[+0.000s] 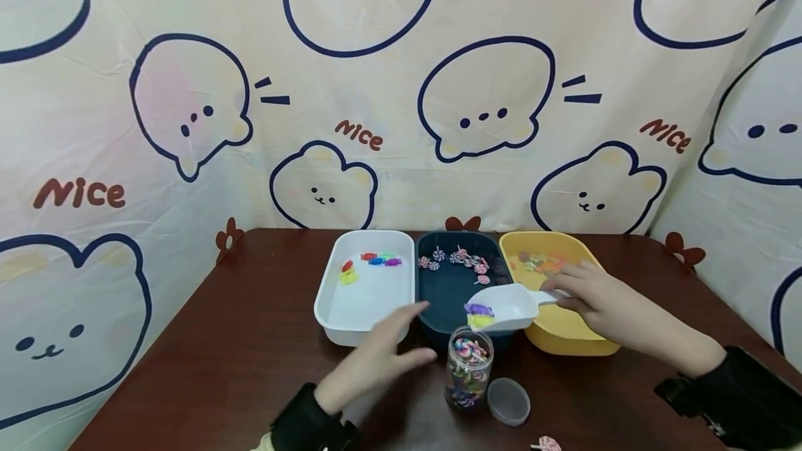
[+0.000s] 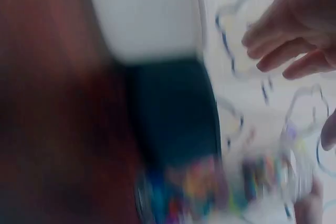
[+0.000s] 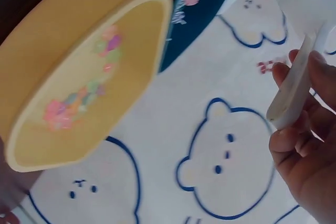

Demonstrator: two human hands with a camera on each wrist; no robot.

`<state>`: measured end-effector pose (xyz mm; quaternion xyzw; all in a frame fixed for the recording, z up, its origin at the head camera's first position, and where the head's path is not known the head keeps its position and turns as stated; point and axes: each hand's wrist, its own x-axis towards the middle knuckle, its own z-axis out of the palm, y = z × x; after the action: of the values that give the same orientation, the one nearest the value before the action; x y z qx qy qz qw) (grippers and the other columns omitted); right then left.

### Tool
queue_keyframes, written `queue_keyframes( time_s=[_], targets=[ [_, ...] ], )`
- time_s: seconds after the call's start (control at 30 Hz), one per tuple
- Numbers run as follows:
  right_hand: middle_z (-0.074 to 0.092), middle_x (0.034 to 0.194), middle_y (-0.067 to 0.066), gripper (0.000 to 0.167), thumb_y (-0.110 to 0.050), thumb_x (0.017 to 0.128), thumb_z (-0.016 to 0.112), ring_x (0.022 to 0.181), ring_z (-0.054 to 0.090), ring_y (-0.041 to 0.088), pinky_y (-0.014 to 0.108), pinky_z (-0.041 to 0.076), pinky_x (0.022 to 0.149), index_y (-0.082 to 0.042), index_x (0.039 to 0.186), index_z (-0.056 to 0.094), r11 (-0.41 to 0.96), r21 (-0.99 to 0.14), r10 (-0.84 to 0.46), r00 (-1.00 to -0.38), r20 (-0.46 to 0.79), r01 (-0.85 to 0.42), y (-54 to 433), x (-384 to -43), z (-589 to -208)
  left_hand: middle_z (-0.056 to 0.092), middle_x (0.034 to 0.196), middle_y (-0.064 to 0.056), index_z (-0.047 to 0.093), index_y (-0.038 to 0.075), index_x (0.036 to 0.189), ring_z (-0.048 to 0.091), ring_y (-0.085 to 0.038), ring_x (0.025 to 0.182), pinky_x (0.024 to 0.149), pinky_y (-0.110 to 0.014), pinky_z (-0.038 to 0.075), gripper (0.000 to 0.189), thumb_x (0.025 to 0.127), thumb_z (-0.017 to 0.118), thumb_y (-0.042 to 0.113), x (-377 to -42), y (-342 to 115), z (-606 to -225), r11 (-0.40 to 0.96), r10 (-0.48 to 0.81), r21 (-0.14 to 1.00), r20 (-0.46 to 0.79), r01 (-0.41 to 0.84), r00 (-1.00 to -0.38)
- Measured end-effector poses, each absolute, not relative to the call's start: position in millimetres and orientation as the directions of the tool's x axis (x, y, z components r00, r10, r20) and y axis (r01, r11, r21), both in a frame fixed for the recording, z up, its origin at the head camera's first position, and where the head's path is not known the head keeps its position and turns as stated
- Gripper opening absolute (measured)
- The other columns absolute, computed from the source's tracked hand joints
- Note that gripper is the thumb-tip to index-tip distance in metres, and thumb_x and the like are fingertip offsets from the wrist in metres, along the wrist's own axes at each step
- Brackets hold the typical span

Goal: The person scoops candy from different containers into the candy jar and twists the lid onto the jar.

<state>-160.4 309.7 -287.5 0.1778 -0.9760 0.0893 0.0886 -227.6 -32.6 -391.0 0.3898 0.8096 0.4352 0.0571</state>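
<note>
My right hand (image 1: 604, 305) grips the handle of a white scoop (image 1: 510, 303), whose bowl hangs tilted over the mouth of a clear jar (image 1: 468, 374). Purple and yellow wrapped candies (image 1: 480, 314) lie at the scoop's front lip. In the right wrist view, fingers and thumb wrap the scoop handle (image 3: 291, 85). The jar stands upright, lidless, with colourful candies and lollipops inside. To its left, my left hand (image 1: 379, 353) is held in the air with fingers spread and nothing in them. The left wrist view is blurred but shows those fingers (image 2: 286, 30) apart from the jar.
Behind the jar stand a white bin (image 1: 366, 305) with a few wrapped candies, a dark blue bin (image 1: 441, 305) with swirl lollipops, and a yellow bin (image 1: 576, 339) with small pastel pieces. A round lid (image 1: 509, 402) lies beside the jar. One lollipop (image 1: 548, 444) is at the near edge.
</note>
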Motion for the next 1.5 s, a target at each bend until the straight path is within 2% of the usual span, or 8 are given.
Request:
queue_keyframes(
  time_s=[0.13,0.3,0.63,0.73,0.93,1.13,1.33,1.5],
  targets=[
    [0.068,0.104,-0.005,0.026,-0.001,0.087,0.076,0.094,0.051,0.016,0.029,0.055,0.076,-0.018,0.106,0.076,0.918,0.001,-0.383,-0.883,0.271,-0.397,297.7,-147.6,-284.5,0.048,0.158,-0.011,0.035,0.011,0.159,0.049,-0.027,0.143,0.111,-0.044,0.049,0.072,0.101,0.063,0.045,-215.4,-10.2,-391.2,0.300,0.746,0.823,0.113,0.483,-0.656],
    [0.068,0.101,-0.003,0.032,0.001,0.080,0.081,0.093,0.053,0.017,0.030,0.057,0.074,-0.019,0.105,0.078,0.885,0.139,-0.461,-0.800,0.385,-0.443,287.6,-141.2,-281.3,0.055,0.150,-0.015,0.045,0.004,0.152,0.058,-0.027,0.133,0.105,-0.039,0.054,0.062,0.099,0.070,0.023,-194.3,5.2,-370.1,0.262,0.710,0.899,0.066,0.351,-0.701],
    [0.067,0.096,0.001,0.050,0.020,0.067,0.079,0.086,0.051,0.019,0.028,0.049,0.066,-0.016,0.102,0.079,0.880,0.204,-0.472,-0.756,0.453,-0.428,297.6,-140.3,-271.3,0.063,0.139,-0.016,0.052,0.003,0.147,0.063,-0.025,0.126,0.103,-0.037,0.055,0.053,0.099,0.070,0.019,-193.5,9.6,-366.9,0.285,0.692,0.881,0.083,0.376,-0.718],
    [0.069,0.096,0.005,0.048,0.019,0.066,0.080,0.086,0.051,0.022,0.028,0.048,0.065,-0.012,0.103,0.079,0.886,0.207,-0.461,-0.747,0.479,-0.414,299.7,-139.9,-266.3,0.064,0.136,-0.015,0.053,0.004,0.146,0.064,-0.024,0.122,0.102,-0.036,0.056,0.053,0.098,0.070,0.018,-192.3,8.0,-365.2,0.274,0.691,0.884,0.093,0.379,-0.717],
    [0.069,0.096,0.009,0.034,0.011,0.075,0.080,0.083,0.050,0.022,0.029,0.048,0.064,-0.005,0.105,0.078,0.919,0.146,-0.390,-0.783,0.484,-0.368,298.1,-146.4,-270.3,0.064,0.136,-0.018,0.053,0.001,0.145,0.065,-0.027,0.122,0.101,-0.038,0.057,0.052,0.099,0.069,0.016,-191.7,5.6,-364.4,0.254,0.692,0.885,0.115,0.390,-0.712],
    [0.066,0.092,0.009,0.019,0.001,0.085,0.076,0.082,0.054,0.022,0.038,0.053,0.071,-0.001,0.104,0.076,0.951,0.036,-0.297,-0.880,0.371,-0.306,283.2,-163.0,-301.7,0.065,0.135,-0.018,0.054,0.000,0.144,0.066,-0.026,0.121,0.101,-0.038,0.057,0.051,0.098,0.070,0.017,-191.7,3.5,-365.2,0.260,0.691,0.887,0.106,0.382,-0.715],
    [0.057,0.080,0.003,0.007,-0.008,0.092,0.073,0.072,0.048,0.016,0.029,0.044,0.064,-0.003,0.097,0.075,0.966,-0.102,-0.208,-0.949,0.237,-0.237,258.5,-177.9,-330.2,0.064,0.138,-0.015,0.051,0.003,0.147,0.066,-0.021,0.122,0.099,-0.037,0.058,0.057,0.101,0.066,0.031,-202.9,5.4,-381.0,0.278,0.717,0.863,0.107,0.423,-0.689],
    [0.056,0.076,0.002,0.008,-0.011,0.094,0.072,0.070,0.046,0.014,0.027,0.043,0.062,-0.003,0.093,0.075,0.968,-0.083,-0.218,-0.955,0.201,-0.238,244.5,-181.4,-341.6,0.065,0.137,-0.015,0.053,0.004,0.146,0.066,-0.022,0.123,0.100,-0.036,0.057,0.055,0.099,0.068,0.027,-199.8,8.2,-377.0,0.263,0.708,0.881,0.101,0.393,-0.699]
  ],
)
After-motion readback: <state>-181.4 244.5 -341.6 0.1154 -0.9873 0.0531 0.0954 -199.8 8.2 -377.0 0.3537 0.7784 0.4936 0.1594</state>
